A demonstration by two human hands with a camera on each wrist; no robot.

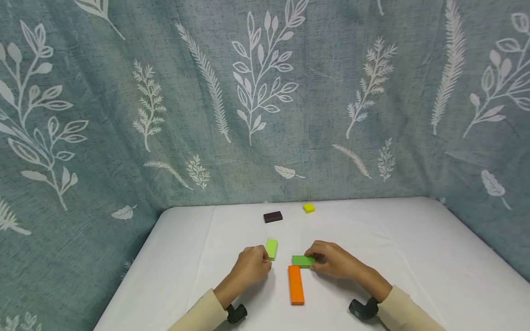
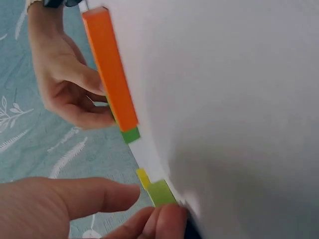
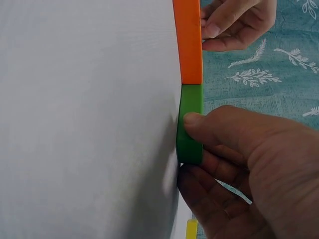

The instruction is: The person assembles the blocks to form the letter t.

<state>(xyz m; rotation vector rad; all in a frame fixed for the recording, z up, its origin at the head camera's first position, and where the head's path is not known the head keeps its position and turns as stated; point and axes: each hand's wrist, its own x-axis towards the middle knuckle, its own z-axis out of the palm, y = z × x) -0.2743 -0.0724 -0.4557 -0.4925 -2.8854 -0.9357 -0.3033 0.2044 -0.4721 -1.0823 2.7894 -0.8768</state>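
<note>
My right hand (image 1: 336, 261) pinches a green block (image 1: 301, 261) at its right end, thumb on the near face and fingers behind. In the right wrist view this green block (image 3: 190, 99) lies against the end of an orange block (image 3: 189, 45). The orange block (image 1: 296, 285) points toward me on the white table. My left hand (image 1: 252, 264) is beside a light green block (image 1: 271, 248), fingertips at its near left edge. Thumb and bent fingers are parted in the left wrist view, and the light green block (image 2: 161, 193) shows beyond them.
Farther back on the white table (image 1: 348, 220) lie a dark brown block (image 1: 273, 217) and a small yellow block (image 1: 308, 208). A blue-green cloth with white leaf prints (image 1: 314, 115) hangs behind the table's back edge and along both sides.
</note>
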